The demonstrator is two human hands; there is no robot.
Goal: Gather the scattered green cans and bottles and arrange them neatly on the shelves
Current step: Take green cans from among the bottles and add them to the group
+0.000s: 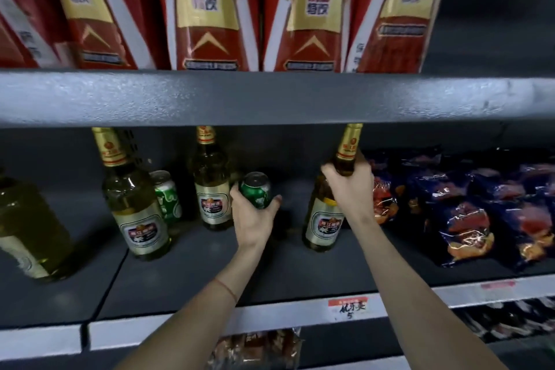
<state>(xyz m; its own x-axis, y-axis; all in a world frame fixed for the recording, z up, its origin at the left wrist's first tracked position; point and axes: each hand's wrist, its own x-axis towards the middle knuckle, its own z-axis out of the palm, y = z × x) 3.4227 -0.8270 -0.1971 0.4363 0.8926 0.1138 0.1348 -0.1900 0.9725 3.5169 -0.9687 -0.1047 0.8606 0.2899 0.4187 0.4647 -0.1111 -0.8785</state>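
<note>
Left hand (250,216) grips dark green metal can (256,189) from below, fingers (274,200) curled round it, can tilted above grey shelf (186,279); right hand (350,186) grips glass bottle (326,213) at shoulder, fingers wrapped round neck, bottle standing on shelf; two more such bottles (133,204) upright at left, gold foil necks, silver oval labels, writing too blurred; one light green can (168,197) between them; glossy dark snack bags (468,207) at right; five red-gold cartons (210,9) above; handwritten price tag (348,308) reads "5".
</note>
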